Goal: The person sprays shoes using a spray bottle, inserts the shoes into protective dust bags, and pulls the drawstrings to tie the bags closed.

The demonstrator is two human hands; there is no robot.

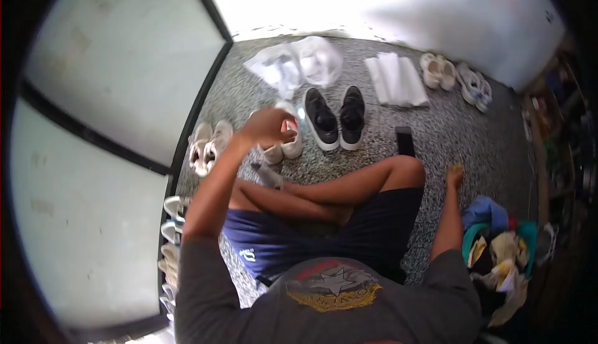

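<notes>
My left hand is raised over a pair of off-white shoes and hides much of them. Its fingers are bent but apart, with pink showing in the gap, and I see nothing held. Out to the right, near the floor, my right hand is closed around a small yellow thing, too small to name. Just right of the off-white pair stand black shoes with white soles. A dark phone-like slab lies between my knee and the white cloth.
Clear plastic bags lie at the back. Beige shoes stand left, with several more shoes along the wall. White shoes and grey shoes sit back right. A teal basket holding cloths is beside my right arm.
</notes>
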